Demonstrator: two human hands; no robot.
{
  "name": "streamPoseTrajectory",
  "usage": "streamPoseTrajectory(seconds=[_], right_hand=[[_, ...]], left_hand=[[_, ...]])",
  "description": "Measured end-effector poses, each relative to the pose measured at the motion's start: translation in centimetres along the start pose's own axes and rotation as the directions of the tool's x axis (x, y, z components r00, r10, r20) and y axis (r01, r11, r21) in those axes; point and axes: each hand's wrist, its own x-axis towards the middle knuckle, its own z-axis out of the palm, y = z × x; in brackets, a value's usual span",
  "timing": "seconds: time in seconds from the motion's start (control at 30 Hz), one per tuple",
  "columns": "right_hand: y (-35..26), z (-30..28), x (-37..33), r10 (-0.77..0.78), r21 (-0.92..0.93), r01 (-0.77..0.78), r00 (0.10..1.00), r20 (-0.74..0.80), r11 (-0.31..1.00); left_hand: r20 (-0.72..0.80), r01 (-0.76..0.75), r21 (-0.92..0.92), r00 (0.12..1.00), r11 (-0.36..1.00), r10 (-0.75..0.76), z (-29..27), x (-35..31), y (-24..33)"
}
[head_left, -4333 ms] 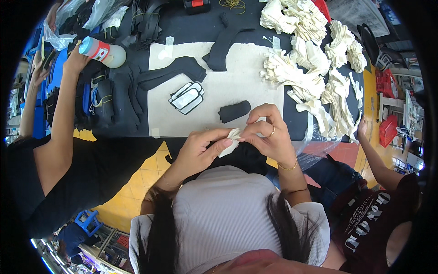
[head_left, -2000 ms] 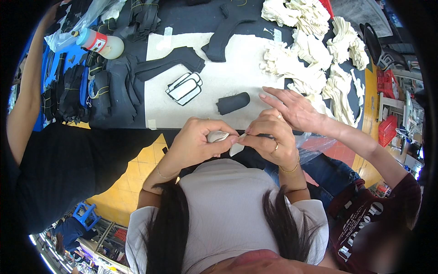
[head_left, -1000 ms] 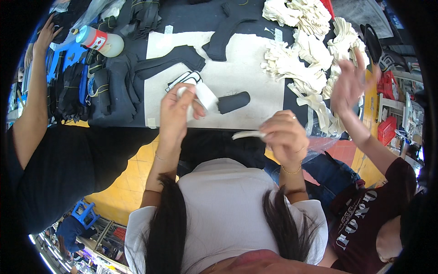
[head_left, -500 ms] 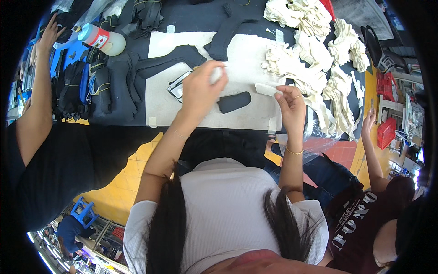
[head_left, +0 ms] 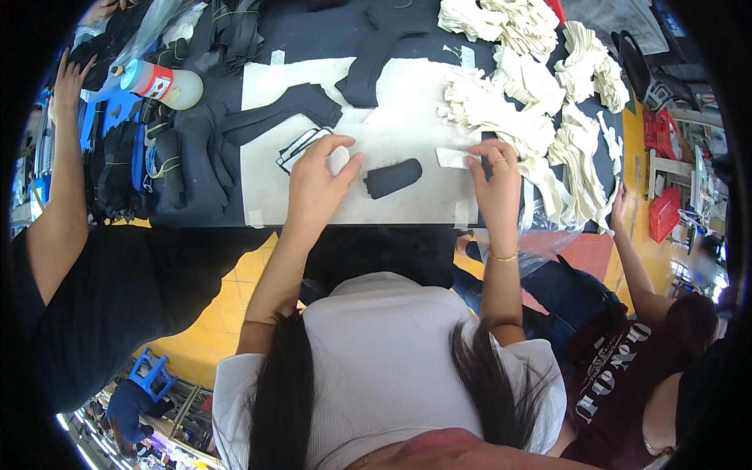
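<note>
Cream strip [head_left: 451, 158] reaches out from the right hand [head_left: 497, 174], pinched at one end between thumb and fingers, over the right part of a pale sheet [head_left: 423, 205] taped along the bench's [head_left: 313, 37] near edge. Whether its free end touches the sheet cannot be told. The left hand [head_left: 312, 174] curls its grip round a small white piece [head_left: 338, 162], mostly hidden by the fingers, just beside some black-edged white pieces [head_left: 295, 151] on the left part of the sheet. Between the two hands, nearer the bench's near edge than its far one, lies a dark rounded piece [head_left: 393, 178], apparently touched by neither.

The step in hand looks like handling small pieces one to each hand, the two apart and not yet joined or laid down. From this pose, a next move would seem to call for a light fingertip grip, the strip kept flat and the left wrist clear of the black-edged pieces.

Two dark cloth lengths [head_left: 287, 114] [head_left: 366, 72] lie beyond, toward the bench's far edge. Heaps of cream cloth [head_left: 501, 117] fill its right side; a bottle [head_left: 166, 84] lies tilted toward its left edge.
</note>
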Motion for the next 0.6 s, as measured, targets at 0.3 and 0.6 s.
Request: streamPoseTrajectory(seconds=[0.3, 0.6], right_hand=[[-4.4, 7.8, 4.7, -0.446, -0.099, 0.447, 0.894, 0.036, 0.889], [-5.1, 7.2, 5.0, -0.243, 0.242, 0.175, 0.926, 0.288, 0.954]], left_hand=[[0.229, 0.308, -0.404, 0.946, 0.861, -0.231, -0.2, -3.0, -0.3], [0.059, -0.075, -0.097, 0.995, 0.993, 0.081, 0.5, -6.7, -1.7]])
